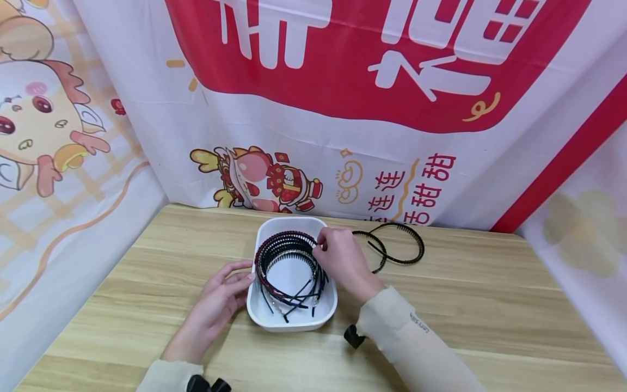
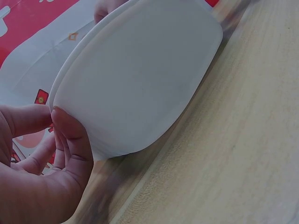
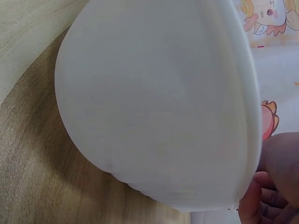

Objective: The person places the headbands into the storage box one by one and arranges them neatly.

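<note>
A white plastic basin (image 1: 300,324) stands on the table with several black toothed headbands (image 1: 264,256) stacked inside, their open ends crossing toward the near side. My left hand (image 1: 222,296) is at the basin's left side; in the left wrist view its thumb (image 2: 70,125) and a finger pinch the rim. Over the far right rim, my right hand (image 1: 343,261) has its fingers curled and pinches the edge of the headband stack. The basin's wall (image 3: 159,102) hides most of that grip in the right wrist view, where only curled fingers (image 3: 252,200) show past the rim.
Two black headbands (image 1: 420,245) lie overlapping on the wooden table (image 1: 480,294), right of the basin and partly behind my right hand. A printed white and red cloth (image 1: 313,125) hangs at the table's back edge, with more printed cloth on both sides.
</note>
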### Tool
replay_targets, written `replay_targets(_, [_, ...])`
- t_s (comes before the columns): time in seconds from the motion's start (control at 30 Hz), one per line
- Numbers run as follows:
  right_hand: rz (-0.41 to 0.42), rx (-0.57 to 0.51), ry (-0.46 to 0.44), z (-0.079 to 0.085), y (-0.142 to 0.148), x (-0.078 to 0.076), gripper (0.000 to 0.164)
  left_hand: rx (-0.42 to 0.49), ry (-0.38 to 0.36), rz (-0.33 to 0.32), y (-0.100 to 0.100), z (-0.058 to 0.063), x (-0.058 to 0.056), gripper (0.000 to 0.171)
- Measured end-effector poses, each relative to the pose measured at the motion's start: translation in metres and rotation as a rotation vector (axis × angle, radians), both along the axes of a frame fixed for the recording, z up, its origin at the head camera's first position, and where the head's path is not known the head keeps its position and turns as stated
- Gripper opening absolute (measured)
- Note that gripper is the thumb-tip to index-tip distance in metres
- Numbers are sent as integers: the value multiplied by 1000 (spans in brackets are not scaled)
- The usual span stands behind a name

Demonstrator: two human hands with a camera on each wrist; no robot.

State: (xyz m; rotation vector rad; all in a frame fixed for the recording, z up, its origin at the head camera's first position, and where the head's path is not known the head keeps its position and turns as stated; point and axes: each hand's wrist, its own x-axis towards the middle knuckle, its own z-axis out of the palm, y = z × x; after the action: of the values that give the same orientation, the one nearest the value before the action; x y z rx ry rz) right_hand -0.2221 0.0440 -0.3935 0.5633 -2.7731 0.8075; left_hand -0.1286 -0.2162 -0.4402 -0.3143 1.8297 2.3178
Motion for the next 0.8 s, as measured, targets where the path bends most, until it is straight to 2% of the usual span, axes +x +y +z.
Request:
replay_targets(0.47, [-20,5,-20,-1,-2,-1,4,3,-5,-3,0,0,0,35])
replay_targets(0.8, [-26,10,-36,3,-1,-7,5,-5,-4,-1,0,0,0,36])
